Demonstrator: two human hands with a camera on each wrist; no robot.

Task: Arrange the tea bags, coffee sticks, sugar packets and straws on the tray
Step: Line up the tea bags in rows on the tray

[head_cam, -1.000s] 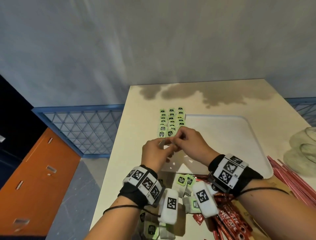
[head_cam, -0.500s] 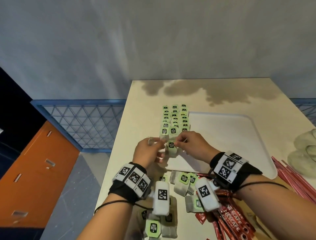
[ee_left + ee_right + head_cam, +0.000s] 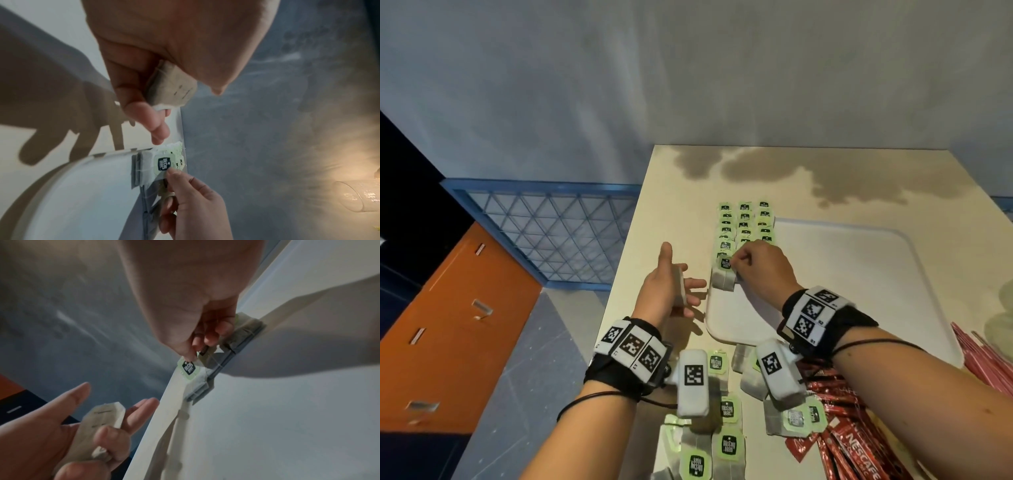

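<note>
Nearest the wrists, under both forearms, loose tea bags (image 3: 727,445) with green tags lie scattered on the cream table (image 3: 678,192), and red coffee sticks (image 3: 856,452) are heaped under the right forearm, with a bundle of thin red straws (image 3: 983,363) farther out to that arm's right. Beyond these, the left hand (image 3: 666,291) hovers over the table's left part, just left of the white tray (image 3: 859,274); its thumb and index finger are stretched out while the lower fingers curl over a folded tea bag (image 3: 102,423) lying across the palm, so it holds that bag loosely. Just to its right and a little farther on, the right hand (image 3: 760,267) is bunched, its thumb and fingertips (image 3: 174,173) pinching the green tag of another tea bag, the placed tea bag (image 3: 152,165), which lies on the tray's left rim at the near end of the rows. Past the right hand's knuckles, the arranged tea bags (image 3: 744,222) run away in three neat overlapping rows along the tray's left edge, tags up. The tray's bare surface spreads to the right of the right hand. Whether sugar packets are here cannot be told
</note>
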